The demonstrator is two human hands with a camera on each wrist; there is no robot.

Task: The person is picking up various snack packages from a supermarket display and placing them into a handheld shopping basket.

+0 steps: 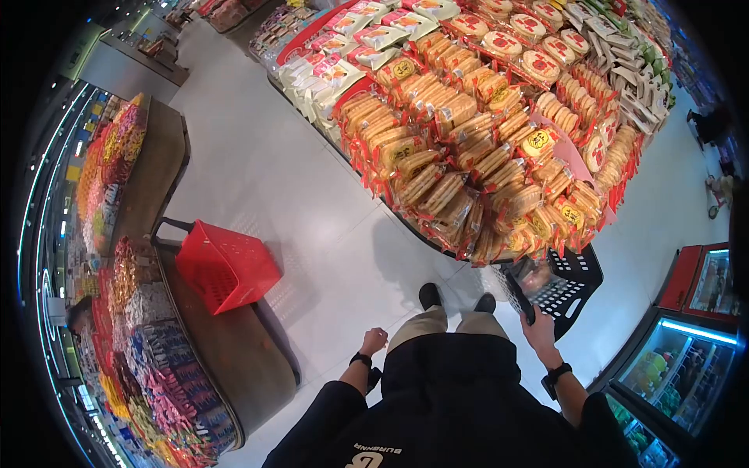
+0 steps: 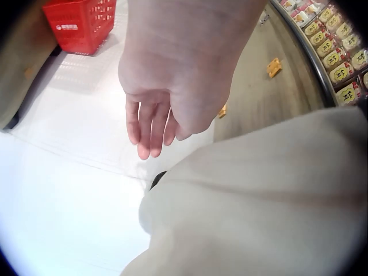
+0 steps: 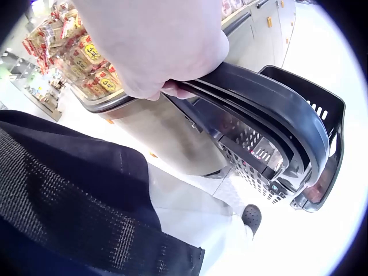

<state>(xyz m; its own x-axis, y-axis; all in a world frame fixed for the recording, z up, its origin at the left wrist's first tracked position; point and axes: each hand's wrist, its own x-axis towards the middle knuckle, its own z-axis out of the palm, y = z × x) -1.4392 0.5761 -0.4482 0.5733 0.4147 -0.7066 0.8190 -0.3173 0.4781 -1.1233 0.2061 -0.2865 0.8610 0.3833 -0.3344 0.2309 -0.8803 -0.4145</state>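
The right hand grips the handle of a black basket, which hangs at the person's right beside the snack display. In the right wrist view the fingers of the right hand curl round the black handle; something in clear wrapping lies partly seen in the basket. The left hand hangs near the left thigh, holding nothing. In the left wrist view the left hand has loose, slightly bent fingers pointing down, beside the trouser leg.
A rounded display of wrapped round biscuits stands ahead. A red basket is at the left, by a curved counter heaped with packaged sweets. Lit fridges stand at the right, and pale floor runs between the displays.
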